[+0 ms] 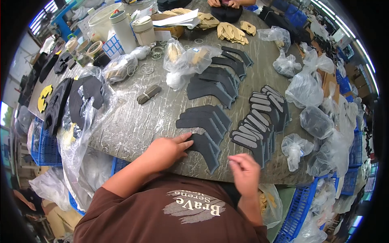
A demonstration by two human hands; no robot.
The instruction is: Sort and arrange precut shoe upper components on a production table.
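Brown shirt (133,210) nearest — my left grip (164,152), unclenched, touches the bent dark piece (205,149) slanting toward my curled right grip (245,173) — contents unclear.

Bright in here, fairly even; tube lights (349,32) run overhead at upper right. I see glare streaking the table (121,135), soft shadows. Right hand (244,172) slightly motion-blurred. Edges bend, corners black.

Overlapping dark pieces (202,121) partly hidden, right one of the hands (246,174) blurred, co-worker (235,3) cropped at top.
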